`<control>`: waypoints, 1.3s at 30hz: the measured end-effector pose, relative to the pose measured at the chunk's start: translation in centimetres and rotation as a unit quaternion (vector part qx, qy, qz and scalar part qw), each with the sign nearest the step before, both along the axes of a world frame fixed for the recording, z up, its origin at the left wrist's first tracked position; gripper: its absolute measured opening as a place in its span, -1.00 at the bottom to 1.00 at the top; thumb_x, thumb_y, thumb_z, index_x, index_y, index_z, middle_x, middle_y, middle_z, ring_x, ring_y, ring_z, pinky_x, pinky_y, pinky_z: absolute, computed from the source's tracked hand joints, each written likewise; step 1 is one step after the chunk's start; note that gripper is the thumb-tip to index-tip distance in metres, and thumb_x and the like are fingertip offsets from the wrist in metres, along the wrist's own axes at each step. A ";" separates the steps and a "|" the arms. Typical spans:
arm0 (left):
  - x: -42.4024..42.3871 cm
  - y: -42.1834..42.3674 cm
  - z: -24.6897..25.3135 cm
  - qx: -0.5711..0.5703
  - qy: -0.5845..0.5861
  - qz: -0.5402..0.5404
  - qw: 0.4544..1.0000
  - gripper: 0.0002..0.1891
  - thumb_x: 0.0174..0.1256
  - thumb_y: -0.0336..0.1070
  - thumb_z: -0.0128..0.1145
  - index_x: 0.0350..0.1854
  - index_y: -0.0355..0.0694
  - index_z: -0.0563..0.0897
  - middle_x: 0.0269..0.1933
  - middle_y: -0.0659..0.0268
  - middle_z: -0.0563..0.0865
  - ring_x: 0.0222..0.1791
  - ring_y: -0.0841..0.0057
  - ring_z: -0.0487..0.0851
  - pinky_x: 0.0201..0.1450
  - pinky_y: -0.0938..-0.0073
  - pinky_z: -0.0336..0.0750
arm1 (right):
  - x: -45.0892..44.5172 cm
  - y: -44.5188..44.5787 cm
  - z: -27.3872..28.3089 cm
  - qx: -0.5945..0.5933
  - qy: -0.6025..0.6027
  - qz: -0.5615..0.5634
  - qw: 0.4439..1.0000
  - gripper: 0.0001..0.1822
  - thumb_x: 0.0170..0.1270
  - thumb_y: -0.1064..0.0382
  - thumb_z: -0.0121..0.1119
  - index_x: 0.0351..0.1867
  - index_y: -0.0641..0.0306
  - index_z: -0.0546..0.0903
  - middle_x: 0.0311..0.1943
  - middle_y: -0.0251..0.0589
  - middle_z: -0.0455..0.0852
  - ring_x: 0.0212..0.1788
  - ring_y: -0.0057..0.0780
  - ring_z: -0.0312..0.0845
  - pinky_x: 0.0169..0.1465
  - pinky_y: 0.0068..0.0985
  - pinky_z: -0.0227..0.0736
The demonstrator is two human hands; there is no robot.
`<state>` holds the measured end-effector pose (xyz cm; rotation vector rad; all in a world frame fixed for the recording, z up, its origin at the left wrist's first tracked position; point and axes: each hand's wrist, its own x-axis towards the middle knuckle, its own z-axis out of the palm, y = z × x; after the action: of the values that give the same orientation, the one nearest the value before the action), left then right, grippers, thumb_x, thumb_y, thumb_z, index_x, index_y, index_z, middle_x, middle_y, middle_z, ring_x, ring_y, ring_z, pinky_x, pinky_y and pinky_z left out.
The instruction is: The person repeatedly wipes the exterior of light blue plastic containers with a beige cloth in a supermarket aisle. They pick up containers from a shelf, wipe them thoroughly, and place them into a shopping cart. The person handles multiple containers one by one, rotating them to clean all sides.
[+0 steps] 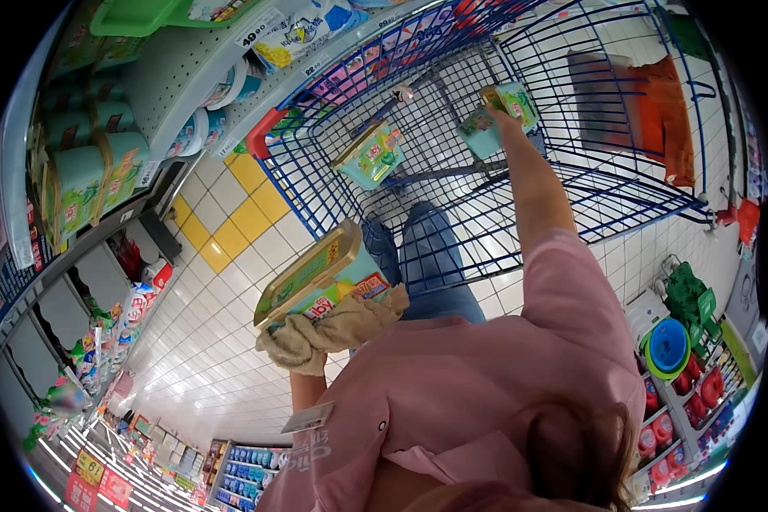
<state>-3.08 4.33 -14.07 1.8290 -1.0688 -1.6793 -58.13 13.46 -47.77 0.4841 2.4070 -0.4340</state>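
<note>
My right hand [505,120] reaches into the blue wire shopping cart [448,246] and grips a teal Liby box [480,134] with a green label. My fingers partly cover that box. Another teal Liby box [372,153] with a gold rim lies tilted in the cart, to the left. Close to my body, my left hand [319,366] supports a third Liby box [349,275] with a gold-edged lid. A crumpled beige cloth [333,329] wraps the underside of this box and hides most of my left hand.
Shelves at the left hold more Liby boxes [80,189] and white-and-blue tubs [198,131]. Beyond the cart's right side lies an orange-and-grey item [659,121]. Nested blue and green basins [669,345] stand at right. Yellow tiles [230,237] mark the floor beside the cart.
</note>
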 end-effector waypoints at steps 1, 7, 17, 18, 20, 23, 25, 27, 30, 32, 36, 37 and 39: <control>-0.1 0.4 -0.3 -0.001 -0.004 0.005 1.000 -0.49 0.50 0.03 -0.25 0.28 -0.26 0.32 0.24 0.17 0.47 0.20 0.32 0.50 0.24 0.29 0.43 | 0.2 -0.2 -0.3 -0.009 0.003 0.051 0.999 0.01 -0.17 -0.35 0.39 0.31 0.20 0.44 0.14 0.05 0.57 0.20 0.01 0.43 0.31 -0.11 0.22; -0.4 1.6 -0.1 -0.006 -0.015 -0.005 1.000 -0.50 0.48 0.02 -0.22 0.26 -0.26 0.34 0.21 0.17 0.48 0.17 0.32 0.50 0.22 0.29 0.43 | 1.2 -2.4 7.0 0.024 -0.044 0.194 0.980 -0.13 -0.17 -0.31 0.39 0.12 0.31 0.59 0.05 -0.04 0.66 0.16 -0.23 0.55 0.11 -0.20 0.47; -2.2 3.4 0.0 -0.065 0.011 -0.030 0.997 -0.52 0.44 -0.01 -0.17 0.22 -0.27 0.36 0.17 0.17 0.50 0.14 0.32 0.52 0.20 0.29 0.43 | 1.2 1.0 28.2 -0.466 -0.437 -0.129 0.759 -0.32 0.23 -0.14 0.12 0.31 0.19 0.38 0.25 -0.05 0.48 0.19 -0.26 0.52 0.20 -0.20 0.48; -2.4 2.5 0.1 -0.067 0.009 -0.047 0.997 -0.52 0.44 -0.01 -0.17 0.22 -0.27 0.36 0.17 0.17 0.50 0.13 0.32 0.52 0.19 0.29 0.43 | 2.2 1.7 29.3 -0.506 -0.448 -0.153 0.721 -0.33 0.24 -0.12 0.10 0.32 0.19 0.38 0.26 -0.06 0.48 0.18 -0.24 0.52 0.23 -0.19 0.45; -2.6 1.5 0.2 -0.075 0.007 -0.074 0.994 -0.52 0.43 -0.02 -0.16 0.21 -0.27 0.37 0.16 0.17 0.51 0.13 0.32 0.52 0.19 0.29 0.43 | 4.2 2.7 32.0 -0.552 -0.461 -0.193 0.667 -0.33 0.26 -0.10 0.06 0.34 0.20 0.38 0.26 -0.07 0.50 0.18 -0.18 0.52 0.27 -0.17 0.40; -2.6 1.9 0.3 -0.086 0.005 -0.081 0.993 -0.53 0.42 -0.02 -0.14 0.20 -0.27 0.38 0.15 0.18 0.51 0.12 0.32 0.52 0.18 0.29 0.43 | 6.2 3.4 32.8 -0.596 -0.489 -0.200 0.604 -0.34 0.26 -0.09 0.06 0.32 0.20 0.40 0.26 -0.06 0.50 0.20 -0.19 0.52 0.26 -0.18 0.40; -2.6 4.4 0.1 -0.099 0.009 -0.047 0.994 -0.53 0.42 -0.03 -0.13 0.20 -0.27 0.38 0.14 0.18 0.52 0.11 0.32 0.53 0.17 0.29 0.43 | 7.6 2.6 32.6 -0.610 -0.521 -0.167 0.573 -0.40 0.26 -0.09 0.08 0.25 0.22 0.46 0.09 -0.08 0.58 -0.05 -0.14 0.57 0.02 -0.23 0.53; -2.6 3.0 0.1 -0.108 0.002 -0.073 0.991 -0.53 0.41 -0.04 -0.13 0.19 -0.27 0.39 0.14 0.18 0.52 0.10 0.32 0.53 0.17 0.29 0.44 | 10.1 3.2 30.1 -0.676 -0.579 -0.154 0.429 -0.58 0.34 0.05 0.04 0.11 0.26 0.51 -0.06 -0.11 0.58 -0.26 -0.23 0.56 -0.18 -0.30 0.57; -2.5 2.9 -0.3 -0.118 -0.006 -0.074 0.990 -0.54 0.40 -0.04 -0.11 0.18 -0.27 0.39 0.13 0.18 0.53 0.09 0.32 0.53 0.16 0.29 0.44 | 16.0 -0.4 34.8 -0.682 -0.645 -0.293 0.182 -0.75 0.39 0.19 0.00 -0.14 0.36 0.53 -0.17 -0.13 0.49 -0.42 -0.29 0.52 -0.42 -0.42 0.55; -2.4 3.7 -0.5 -0.121 -0.008 -0.060 0.991 -0.54 0.39 -0.05 -0.10 0.17 -0.28 0.40 0.12 0.18 0.53 0.08 0.32 0.54 0.16 0.29 0.44 | 19.1 -3.5 37.2 -0.656 -0.677 -0.331 -0.042 -0.81 0.37 0.26 0.01 -0.24 0.40 0.51 -0.18 -0.12 0.47 -0.41 -0.26 0.55 -0.48 -0.41 0.55; -2.2 4.5 -0.8 -0.129 -0.011 -0.051 0.990 -0.55 0.38 -0.06 -0.08 0.16 -0.28 0.41 0.10 0.18 0.54 0.07 0.32 0.54 0.15 0.28 0.44 | 20.0 -6.1 40.6 -0.638 -0.650 -0.367 -0.188 -0.86 0.31 0.36 0.05 -0.25 0.46 0.49 -0.28 -0.09 0.50 -0.38 -0.23 0.60 -0.45 -0.38 0.56; -2.1 4.7 -0.9 -0.131 -0.011 -0.052 0.990 -0.55 0.38 -0.06 -0.08 0.16 -0.28 0.41 0.10 0.18 0.54 0.07 0.32 0.54 0.14 0.28 0.44 | 19.5 -6.1 41.4 -0.657 -0.640 -0.377 -0.128 -0.85 0.31 0.36 0.05 -0.23 0.47 0.48 -0.30 -0.09 0.51 -0.38 -0.23 0.60 -0.44 -0.39 0.57; -2.3 4.9 -0.9 -0.134 -0.011 -0.054 0.990 -0.56 0.37 -0.07 -0.07 0.15 -0.28 0.42 0.09 0.18 0.55 0.06 0.32 0.55 0.14 0.28 0.44 | 17.8 -5.9 42.7 -0.684 -0.613 -0.395 -0.007 -0.82 0.32 0.36 0.05 -0.19 0.50 0.46 -0.34 -0.09 0.53 -0.37 -0.24 0.61 -0.41 -0.42 0.57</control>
<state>-5.33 9.19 -15.01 1.6485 -1.3523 -1.4921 -40.32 7.60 -5.12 0.5603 -0.8912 -1.4668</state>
